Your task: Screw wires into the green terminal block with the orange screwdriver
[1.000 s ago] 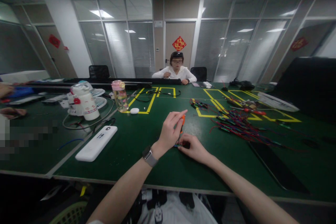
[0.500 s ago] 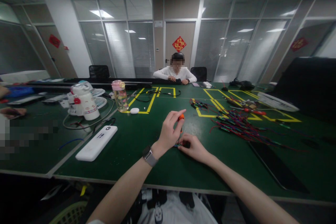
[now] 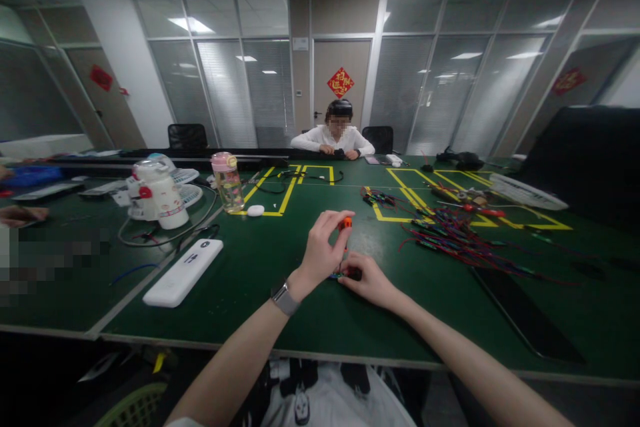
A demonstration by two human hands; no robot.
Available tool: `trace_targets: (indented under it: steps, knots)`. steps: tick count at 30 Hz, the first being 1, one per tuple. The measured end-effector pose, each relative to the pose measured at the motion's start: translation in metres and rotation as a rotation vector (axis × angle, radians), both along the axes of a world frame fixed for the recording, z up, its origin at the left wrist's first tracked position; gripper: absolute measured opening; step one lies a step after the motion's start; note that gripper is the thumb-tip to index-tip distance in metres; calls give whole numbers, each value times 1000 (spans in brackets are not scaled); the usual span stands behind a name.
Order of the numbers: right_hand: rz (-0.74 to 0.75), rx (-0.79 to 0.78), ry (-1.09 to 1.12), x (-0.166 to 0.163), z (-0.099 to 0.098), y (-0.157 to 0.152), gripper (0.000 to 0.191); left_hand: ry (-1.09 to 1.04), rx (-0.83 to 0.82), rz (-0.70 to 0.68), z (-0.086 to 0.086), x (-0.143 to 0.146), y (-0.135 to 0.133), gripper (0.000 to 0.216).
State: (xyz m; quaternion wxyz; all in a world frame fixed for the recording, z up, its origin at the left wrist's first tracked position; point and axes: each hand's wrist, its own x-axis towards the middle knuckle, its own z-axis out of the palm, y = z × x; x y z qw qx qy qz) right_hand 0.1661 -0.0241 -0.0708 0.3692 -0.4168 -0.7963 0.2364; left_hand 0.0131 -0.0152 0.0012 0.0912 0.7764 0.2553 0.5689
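My left hand [image 3: 325, 243] is raised just above the green tabletop, thumb and fingers closed around an upright orange-handled screwdriver [image 3: 348, 221]. Its lower end is hidden behind my hand and points down at the work. Just to the right, my right hand [image 3: 369, 280] rests on the table. Its thumb and fingertips pinch a small green circuit board [image 3: 337, 274], mostly covered by the fingers. The two hands are close together, with the board under the left palm.
Right of my hands lies a pile of wired boards [image 3: 450, 240], with a black slab [image 3: 525, 313] nearer me. A white power bank [image 3: 184, 272], a white case [image 3: 256, 211], a pink-lidded bottle [image 3: 229, 183] and a white jug [image 3: 167, 197] stand left. A person [image 3: 335, 137] sits opposite.
Both hands keep nearly the same place and grip. The view has shifted very slightly.
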Motion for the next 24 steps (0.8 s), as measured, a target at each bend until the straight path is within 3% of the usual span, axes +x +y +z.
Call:
trace_targets:
  steps: [5, 12, 19, 24]
  knots:
    - [-2, -11, -7, 0, 0, 0, 13, -91, 6, 83, 0, -1, 1, 17]
    - [-3, -24, -3, 0, 1, 0, 11, -21, -38, -50, 0, -2, 1, 28]
    - [-9, -15, -10, 0, 3, -2, 12, -69, 1, 38, 0, -1, 1, 20]
    - [-13, -12, -25, 0, 4, -2, 11, -61, -7, -27, 2, -2, 0, 25]
